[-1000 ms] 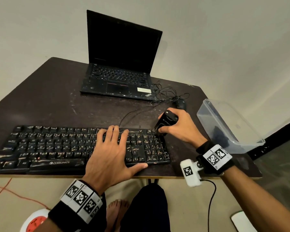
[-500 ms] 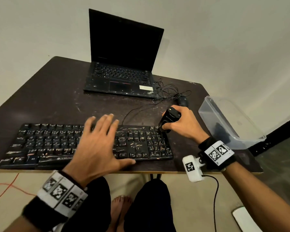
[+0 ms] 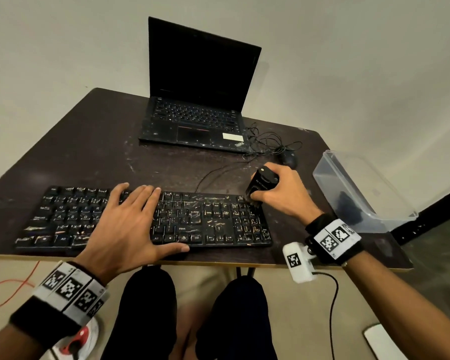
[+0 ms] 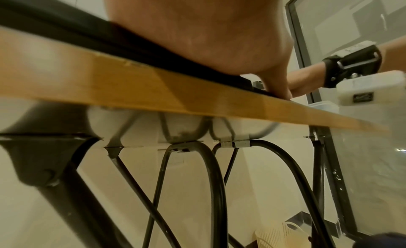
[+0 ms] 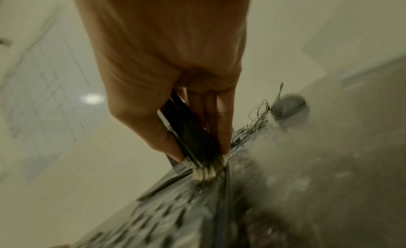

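A black keyboard (image 3: 218,222) lies along the near edge of the dark table (image 3: 89,152). My left hand (image 3: 130,216) rests flat on its middle keys, fingers straight and spread, thumb near the front edge. My right hand (image 3: 281,193) grips a small black brush (image 3: 261,181) and holds it upright at the keyboard's far right corner. In the right wrist view the brush (image 5: 191,135) is pinched between thumb and fingers, its pale bristles (image 5: 204,171) pressed on the keyboard (image 5: 167,208). The left wrist view shows my left hand (image 4: 219,43) from below, above the table edge (image 4: 153,88).
An open black laptop (image 3: 198,100) with a dark screen stands at the back. A tangle of thin cable (image 3: 268,141) and a black mouse (image 3: 287,158) lie beside it. A clear plastic tub (image 3: 359,193) sits on its side at the right edge. Black metal legs (image 4: 215,191) run under the table.
My left hand has slid left along the keyboard, from its right half to the middle. The right hand with the brush has stayed at the far right corner.
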`<state>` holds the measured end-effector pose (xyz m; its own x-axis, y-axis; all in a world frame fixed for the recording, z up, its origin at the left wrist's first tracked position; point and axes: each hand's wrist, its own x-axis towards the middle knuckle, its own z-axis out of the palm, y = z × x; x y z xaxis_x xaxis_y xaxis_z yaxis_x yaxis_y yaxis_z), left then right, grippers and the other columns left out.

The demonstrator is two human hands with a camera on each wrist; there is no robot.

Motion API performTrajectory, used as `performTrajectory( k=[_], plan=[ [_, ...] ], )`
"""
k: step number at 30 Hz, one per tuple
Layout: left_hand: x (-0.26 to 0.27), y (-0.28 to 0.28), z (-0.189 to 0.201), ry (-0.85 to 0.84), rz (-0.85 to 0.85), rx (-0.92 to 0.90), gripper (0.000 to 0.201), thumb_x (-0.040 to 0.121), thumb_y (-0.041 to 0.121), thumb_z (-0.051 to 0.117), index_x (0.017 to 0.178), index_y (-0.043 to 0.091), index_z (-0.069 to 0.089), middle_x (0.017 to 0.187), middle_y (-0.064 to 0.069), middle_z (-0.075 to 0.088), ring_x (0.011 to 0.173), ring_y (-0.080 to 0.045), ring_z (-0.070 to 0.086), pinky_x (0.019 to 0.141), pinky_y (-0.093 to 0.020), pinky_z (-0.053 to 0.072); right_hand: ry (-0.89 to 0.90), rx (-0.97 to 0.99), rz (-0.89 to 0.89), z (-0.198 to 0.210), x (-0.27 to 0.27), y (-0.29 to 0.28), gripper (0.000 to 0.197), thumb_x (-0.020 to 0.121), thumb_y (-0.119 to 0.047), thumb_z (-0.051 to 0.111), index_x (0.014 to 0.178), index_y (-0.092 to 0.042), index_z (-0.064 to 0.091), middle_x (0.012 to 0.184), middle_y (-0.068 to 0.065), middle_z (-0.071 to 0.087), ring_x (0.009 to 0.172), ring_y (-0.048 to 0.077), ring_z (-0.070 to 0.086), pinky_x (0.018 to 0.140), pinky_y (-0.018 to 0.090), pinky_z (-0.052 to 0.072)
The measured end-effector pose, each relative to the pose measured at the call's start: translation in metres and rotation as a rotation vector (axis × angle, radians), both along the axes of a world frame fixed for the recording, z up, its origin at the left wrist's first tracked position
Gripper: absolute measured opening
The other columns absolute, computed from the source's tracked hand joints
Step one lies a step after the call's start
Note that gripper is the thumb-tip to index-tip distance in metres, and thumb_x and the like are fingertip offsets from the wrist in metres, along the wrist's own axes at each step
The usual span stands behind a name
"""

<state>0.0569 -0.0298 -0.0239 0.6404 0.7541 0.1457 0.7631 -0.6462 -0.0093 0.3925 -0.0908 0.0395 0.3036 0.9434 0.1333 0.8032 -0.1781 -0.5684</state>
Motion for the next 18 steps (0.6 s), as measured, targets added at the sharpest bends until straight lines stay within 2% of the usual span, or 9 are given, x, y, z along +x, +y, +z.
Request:
performTrajectory(
  k=[2,6,10,14,18],
  plan=[
    [0.0004,-0.002,0.0014,0.001,-0.001,-0.001,0.133,0.073,0.104,0.03,0.142,-0.007,0.056,0.142,-0.021,0.061,0.134,-0.033,0.059,0.121,-0.058,0.028,-0.011,0.008,-0.051,0.0016,0.0031,0.0012,0.029,0.071,-0.017,0.09,0.093,-0.022,0.073,0.088,-0.006,0.078,0.088,0.017,0.075,0.081,0.037,0.062],
    [-0.0009,-0.0012,0.0009,-0.018,0.003,0.003,0.133,0.073,0.104,0.031,0.142,-0.007,0.056,0.141,-0.021,0.062,0.132,-0.033,0.059,0.12,-0.057,0.029,0.005,-0.038,-0.009,0.0013,0.0048,-0.0014,0.03,0.07,-0.019,0.092,0.094,-0.021,0.073,0.09,-0.004,0.078,0.089,0.017,0.075,0.085,0.043,0.062],
    [-0.0011,-0.0011,-0.001,-0.018,-0.016,0.018,0.132,0.074,0.103,0.03,0.141,-0.008,0.056,0.141,-0.022,0.062,0.132,-0.034,0.06,0.12,-0.058,0.03,0.069,-0.037,-0.02,0.0026,0.0071,-0.0061,0.032,0.07,-0.016,0.093,0.095,-0.02,0.074,0.09,-0.004,0.078,0.088,0.016,0.075,0.088,0.044,0.062],
    [-0.0012,-0.0001,-0.0013,-0.025,-0.015,0.005,0.133,0.073,0.103,0.03,0.145,-0.007,0.052,0.143,-0.022,0.06,0.134,-0.033,0.059,0.12,-0.058,0.029,0.017,-0.015,-0.029,0.0027,0.0042,-0.0036,0.03,0.07,-0.016,0.092,0.093,-0.019,0.073,0.088,-0.004,0.078,0.088,0.016,0.074,0.084,0.04,0.061],
    [-0.0016,0.0,-0.0021,-0.038,-0.017,0.011,0.132,0.073,0.104,0.031,0.148,-0.004,0.051,0.143,-0.022,0.06,0.134,-0.033,0.059,0.12,-0.058,0.03,0.047,-0.072,0.012,0.0051,0.0059,-0.0015,0.03,0.069,-0.017,0.093,0.092,-0.019,0.073,0.088,-0.003,0.078,0.088,0.018,0.075,0.086,0.045,0.062]
  ],
)
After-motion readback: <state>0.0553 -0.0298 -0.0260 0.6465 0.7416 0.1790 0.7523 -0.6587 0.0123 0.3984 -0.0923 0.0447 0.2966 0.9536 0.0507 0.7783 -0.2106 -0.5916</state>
